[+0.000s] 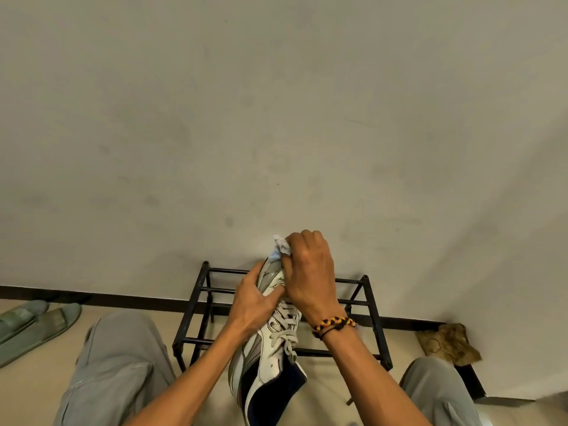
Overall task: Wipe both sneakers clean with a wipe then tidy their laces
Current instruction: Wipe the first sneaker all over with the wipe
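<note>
Pale scuffed wall (276,118), dark baseboard (123,298), beige floor (190,321), black metal shoe rack (362,305) against it.

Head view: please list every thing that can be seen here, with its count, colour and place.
sneaker: one, white and grey with dark lining, held up at centre, toe toward the wall
wipe: one, white, crumpled, at the sneaker's toe
shoe rack: one, black metal bars, against the wall behind the sneaker
slippers: two, grey-green, on the floor at left
crumpled brown thing: one, on the floor at right by the wall
bracelet: one, braided yellow, red and black, on the right wrist
trouser legs: two, grey, bottom left and right
left hand: grips the sneaker's side
right hand: holds the wipe
</note>
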